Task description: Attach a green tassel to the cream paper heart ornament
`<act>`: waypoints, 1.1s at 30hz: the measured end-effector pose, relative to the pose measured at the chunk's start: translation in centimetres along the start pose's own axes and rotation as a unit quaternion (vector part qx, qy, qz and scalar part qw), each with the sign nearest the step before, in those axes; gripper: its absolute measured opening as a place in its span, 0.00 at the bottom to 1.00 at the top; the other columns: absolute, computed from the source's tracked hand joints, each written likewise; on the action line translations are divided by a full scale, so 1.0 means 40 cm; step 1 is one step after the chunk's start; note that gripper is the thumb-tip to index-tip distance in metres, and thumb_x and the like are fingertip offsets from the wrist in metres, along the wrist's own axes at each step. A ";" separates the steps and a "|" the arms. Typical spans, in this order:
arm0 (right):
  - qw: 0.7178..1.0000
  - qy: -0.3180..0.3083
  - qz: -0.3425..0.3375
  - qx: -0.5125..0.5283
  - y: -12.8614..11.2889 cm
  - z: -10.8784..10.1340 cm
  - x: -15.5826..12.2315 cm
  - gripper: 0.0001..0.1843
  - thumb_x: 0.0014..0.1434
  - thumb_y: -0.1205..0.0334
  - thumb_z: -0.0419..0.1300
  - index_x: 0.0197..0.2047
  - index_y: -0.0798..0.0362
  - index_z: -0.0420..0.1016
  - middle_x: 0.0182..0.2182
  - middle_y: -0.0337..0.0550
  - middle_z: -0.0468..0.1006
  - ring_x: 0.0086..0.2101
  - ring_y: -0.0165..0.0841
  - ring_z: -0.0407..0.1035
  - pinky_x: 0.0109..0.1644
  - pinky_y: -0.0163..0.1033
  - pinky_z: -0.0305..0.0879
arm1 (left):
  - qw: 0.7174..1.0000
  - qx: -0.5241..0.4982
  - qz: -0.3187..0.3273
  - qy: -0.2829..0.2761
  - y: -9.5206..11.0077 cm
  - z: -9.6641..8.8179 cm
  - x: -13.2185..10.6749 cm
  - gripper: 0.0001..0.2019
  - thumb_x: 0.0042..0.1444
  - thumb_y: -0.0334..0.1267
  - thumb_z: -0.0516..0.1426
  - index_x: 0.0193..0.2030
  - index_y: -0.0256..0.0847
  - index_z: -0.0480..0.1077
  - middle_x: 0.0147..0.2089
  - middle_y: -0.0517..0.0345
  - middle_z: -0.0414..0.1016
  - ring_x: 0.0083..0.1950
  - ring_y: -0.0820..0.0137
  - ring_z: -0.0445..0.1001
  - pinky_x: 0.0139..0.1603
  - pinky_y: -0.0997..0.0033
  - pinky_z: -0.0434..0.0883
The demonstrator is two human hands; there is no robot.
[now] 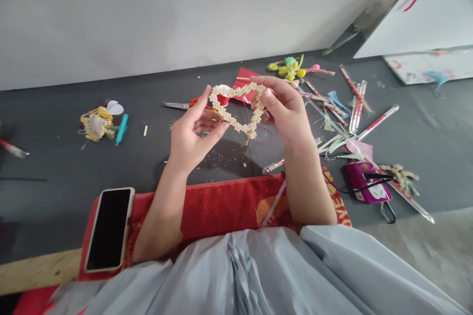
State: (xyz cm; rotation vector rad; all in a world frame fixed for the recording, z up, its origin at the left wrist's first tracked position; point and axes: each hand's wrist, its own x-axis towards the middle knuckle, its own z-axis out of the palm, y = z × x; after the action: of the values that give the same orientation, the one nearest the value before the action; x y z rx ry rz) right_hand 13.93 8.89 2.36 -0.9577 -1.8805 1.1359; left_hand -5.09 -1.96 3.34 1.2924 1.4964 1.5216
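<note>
A cream-coloured heart-shaped ring (236, 125), its outline knobbly like beads or braided cord, is held up over the grey table. My left hand (194, 135) pinches its left lobe between thumb and fingers. On the opposite side, my right hand (283, 108) grips the edge, the thumb on the front and fingers behind. A short tail hangs from the heart's lower right point. Behind it lie a spool of red thread (222, 100), partly covered by the heart, and orange-handled scissors (177, 106) partly hidden by my left hand.
At left are a yellow yarn bundle (96, 123), a teal tube (121, 129) and a phone (110, 229) on a red cloth (221, 202). To the right lie several wrapped sticks (379, 122), a purple box (365, 182) and yellow-green craft pieces (290, 68). A white wall (148, 15) stands behind.
</note>
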 end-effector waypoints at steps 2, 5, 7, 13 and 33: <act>1.000 0.001 0.000 -0.004 0.000 0.001 -0.001 0.35 0.66 0.27 0.47 0.64 0.40 0.69 0.32 0.40 0.72 0.26 0.27 0.61 0.29 0.36 0.62 | 1.000 0.025 0.013 0.002 -0.004 -0.001 0.000 0.37 0.48 0.50 0.72 0.66 0.50 0.72 0.42 0.57 0.81 0.39 0.67 0.82 0.48 0.64 0.82; 1.000 0.004 0.002 0.004 -0.005 0.001 -0.002 0.34 0.66 0.29 0.49 0.63 0.40 0.70 0.32 0.40 0.72 0.25 0.27 0.60 0.28 0.37 0.63 | 0.999 0.044 0.027 0.011 -0.016 -0.001 0.001 0.38 0.46 0.50 0.73 0.65 0.50 0.73 0.43 0.57 0.81 0.38 0.67 0.82 0.49 0.64 0.82; 1.000 0.003 0.003 0.020 -0.008 0.001 -0.003 0.33 0.66 0.30 0.50 0.63 0.41 0.71 0.32 0.40 0.72 0.25 0.27 0.60 0.27 0.37 0.62 | 0.998 0.044 0.037 0.021 -0.023 0.000 0.002 0.38 0.45 0.51 0.74 0.64 0.49 0.73 0.43 0.57 0.80 0.38 0.67 0.81 0.49 0.64 0.81; 0.998 -0.012 0.005 0.063 -0.013 -0.012 -0.006 0.36 0.63 0.27 0.52 0.63 0.40 0.73 0.33 0.41 0.74 0.25 0.28 0.63 0.26 0.37 0.63 | 0.998 0.051 0.024 0.040 -0.030 0.000 0.006 0.40 0.41 0.52 0.76 0.62 0.49 0.74 0.42 0.58 0.79 0.37 0.67 0.81 0.47 0.65 0.81; 0.986 -0.122 -0.017 0.116 -0.016 -0.043 -0.007 0.52 0.45 0.31 0.71 0.68 0.48 0.68 0.51 0.48 0.78 0.47 0.39 0.77 0.45 0.46 0.80 | 0.997 0.071 0.021 0.009 -0.022 -0.019 0.003 0.39 0.43 0.49 0.74 0.64 0.47 0.73 0.46 0.56 0.79 0.36 0.68 0.82 0.47 0.68 0.80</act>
State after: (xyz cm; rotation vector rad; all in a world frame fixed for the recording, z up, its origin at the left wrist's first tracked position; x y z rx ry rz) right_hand 15.40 9.05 3.50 -0.6786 -1.8925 1.4686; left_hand -5.99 -1.97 2.62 1.4016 1.6236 1.4796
